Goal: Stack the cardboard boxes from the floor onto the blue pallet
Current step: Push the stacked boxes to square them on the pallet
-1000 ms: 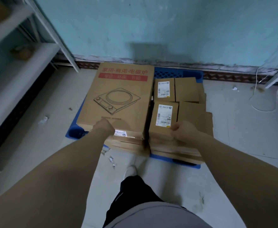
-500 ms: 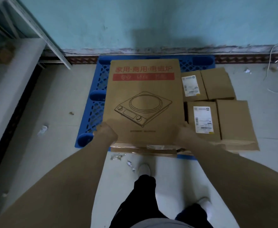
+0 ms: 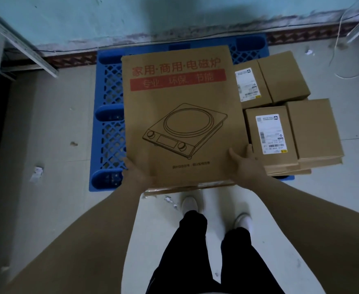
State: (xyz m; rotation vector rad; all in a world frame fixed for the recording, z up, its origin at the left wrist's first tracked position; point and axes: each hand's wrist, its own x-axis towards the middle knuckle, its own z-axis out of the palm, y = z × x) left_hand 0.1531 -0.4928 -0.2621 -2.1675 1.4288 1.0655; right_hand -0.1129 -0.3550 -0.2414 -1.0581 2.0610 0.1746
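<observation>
A large flat cardboard box printed with red characters and a drawing of a cooktop lies over the blue pallet, on top of other flat boxes. My left hand grips its near left corner. My right hand holds its near right corner, thumb on top. To the right, several smaller cardboard boxes sit on the pallet, two with white shipping labels. The pallet's left side is bare lattice.
The pallet stands against a teal wall with a worn patterned skirting. A white metal shelf frame is at the left. Scraps of paper lie on the pale floor. My feet stand just before the pallet. White cables hang at the far right.
The view has closed in and tilted down over the pallet. My right hand moved from the small labelled box to the large box's right corner, and both hands now hold that box.
</observation>
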